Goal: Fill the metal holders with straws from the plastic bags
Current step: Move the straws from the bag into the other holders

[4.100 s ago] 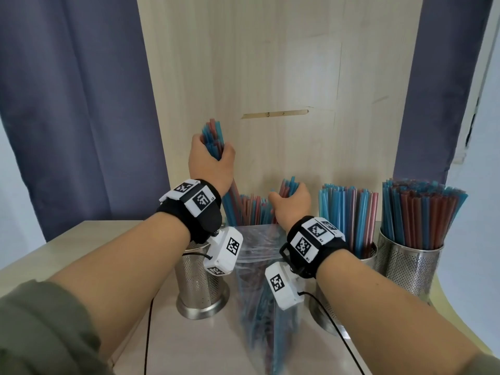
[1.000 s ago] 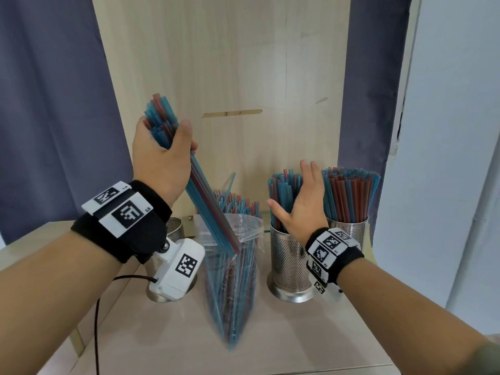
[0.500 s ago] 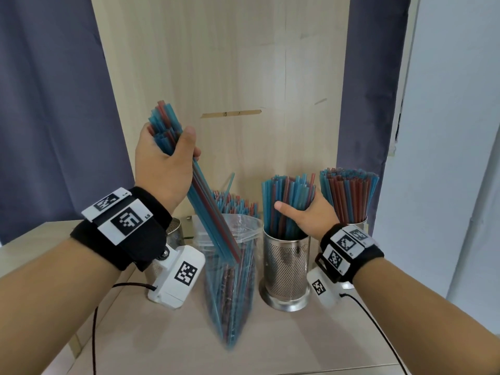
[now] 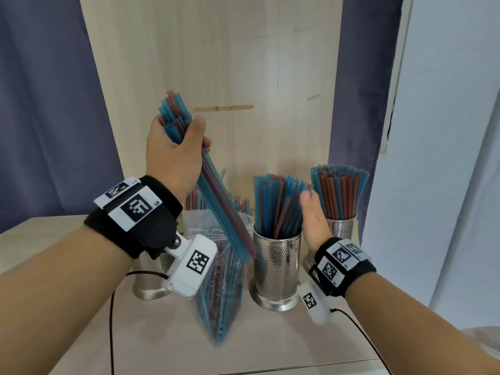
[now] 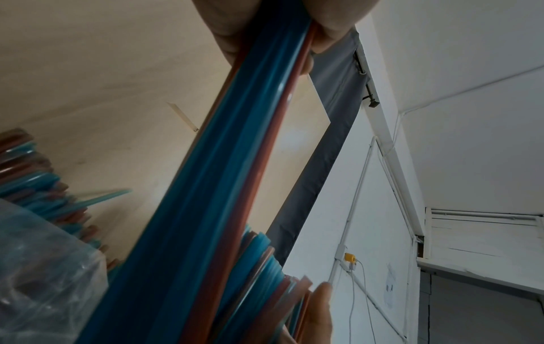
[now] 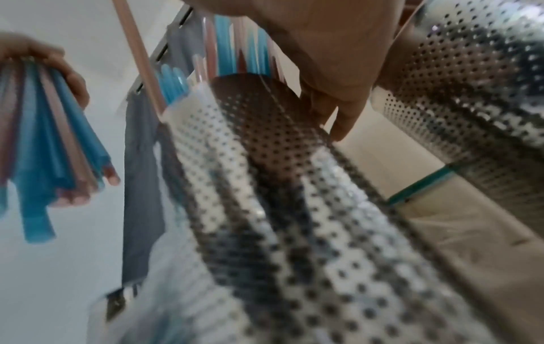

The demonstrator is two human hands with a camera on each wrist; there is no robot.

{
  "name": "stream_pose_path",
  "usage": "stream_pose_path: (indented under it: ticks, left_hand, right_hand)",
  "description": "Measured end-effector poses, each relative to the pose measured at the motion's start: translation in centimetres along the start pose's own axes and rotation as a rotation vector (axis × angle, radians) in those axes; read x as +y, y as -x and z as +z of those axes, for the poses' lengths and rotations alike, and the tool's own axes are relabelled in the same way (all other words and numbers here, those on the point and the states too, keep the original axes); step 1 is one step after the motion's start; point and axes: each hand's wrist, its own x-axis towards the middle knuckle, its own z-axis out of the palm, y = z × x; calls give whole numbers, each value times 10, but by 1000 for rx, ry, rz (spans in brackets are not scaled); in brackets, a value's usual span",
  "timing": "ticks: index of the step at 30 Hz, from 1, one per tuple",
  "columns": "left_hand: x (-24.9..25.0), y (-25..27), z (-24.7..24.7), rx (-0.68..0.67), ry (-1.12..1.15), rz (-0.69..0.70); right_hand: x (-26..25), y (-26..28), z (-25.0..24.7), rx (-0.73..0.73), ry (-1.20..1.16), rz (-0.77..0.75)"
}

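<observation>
My left hand [image 4: 176,147] grips a bundle of blue and red straws [image 4: 216,201] and holds it up, tilted, its lower end above the open plastic bag [image 4: 221,288]. The same straw bundle [image 5: 212,209] fills the left wrist view. The bag stands upright with many straws in it. A perforated metal holder [image 4: 277,263] full of straws stands in the middle. My right hand [image 4: 313,220] is flat and open beside that holder's straws, on their right side. A second full holder [image 4: 341,226] stands behind it. A third holder [image 4: 150,277] is partly hidden behind my left wrist.
A wooden panel [image 4: 216,63] rises right behind the holders, with dark curtains [image 4: 40,104] on both sides. A white wall [image 4: 446,158] is close on the right. The tabletop [image 4: 270,339] has bare surface in front of the holders. Wrist camera cables trail over it.
My right hand let go of the middle holder's straws and opened flat to their right. My left hand kept the bundle raised over the bag, barely moving.
</observation>
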Motion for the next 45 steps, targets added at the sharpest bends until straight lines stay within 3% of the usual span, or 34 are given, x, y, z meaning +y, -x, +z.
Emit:
stream_pose_path:
  ticks: [3,9,16,28,32,37,42,45]
  left_hand:
    - [-2,2,5,-17,8,-8]
    - [-4,5,13,-32,8,-21]
    - [3,-1,23,-2,82,-3]
    - [-17,-13,40,178,133,29]
    - [-30,-10,43,132,85,8]
    - [-50,-5,44,90,46,-47]
    - [-69,-7,41,91,0,-92]
    - [-73,-8,43,1,-72,-89]
  right_hand:
    - [-5,6,1,-20,5,-66]
    - [-25,-9,4,-21,373,-74]
    - [-10,-14,13,65,365,-18]
    - [12,5,-14,-371,65,52]
    - [16,0,-8,-362,140,-28]
    - [25,-1,-5,-356,151,-5]
    - [33,11,-4,-243,148,-41]
    - [34,14,-4,-234,137,-66]
